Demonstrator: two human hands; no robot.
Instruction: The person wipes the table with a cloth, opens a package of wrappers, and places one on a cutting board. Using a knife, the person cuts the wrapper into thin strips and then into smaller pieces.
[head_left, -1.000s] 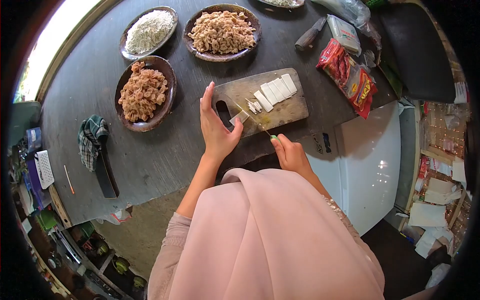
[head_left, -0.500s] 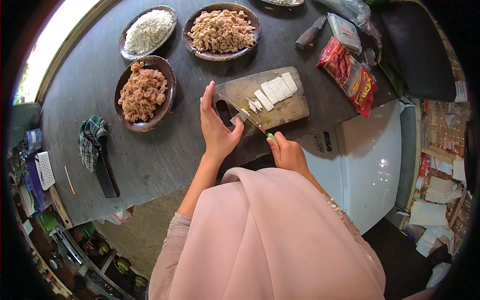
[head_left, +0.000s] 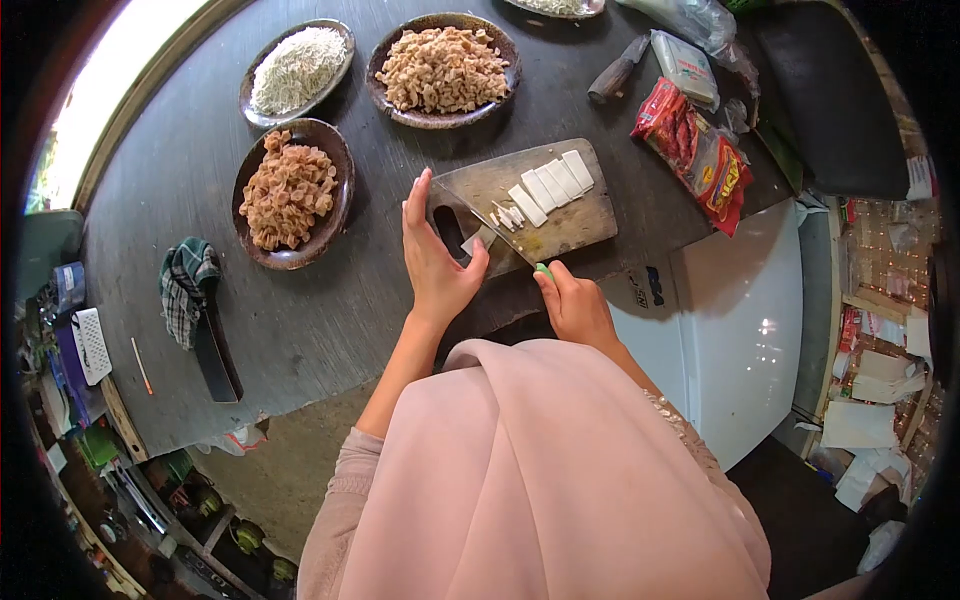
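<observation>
My right hand (head_left: 580, 308) is closed around the green handle of a knife (head_left: 508, 237). The blade slants up and left across a wooden cutting board (head_left: 570, 222), close beside a white slice (head_left: 478, 240). My left hand (head_left: 438, 268) is spread over the board's handle end, with its fingers stretched out near the knife tip and the thumb at the white slice. To the right of the blade are several thin white strips (head_left: 508, 216) and a row of flat, rectangular white slices (head_left: 552, 185).
Beyond the board stand plates of chopped light-brown pieces (head_left: 442, 68), darker brown pieces (head_left: 288, 190) and white shreds (head_left: 300, 70). Red food packets (head_left: 690, 140) and a white pack (head_left: 685, 68) lie at right. A checked cloth (head_left: 188, 285) rests at the table's left.
The view has shifted slightly, moving the plates and cloth a little lower. The blade has moved slightly relative to the white slice by my left thumb; both hands keep nearly the same pose.
</observation>
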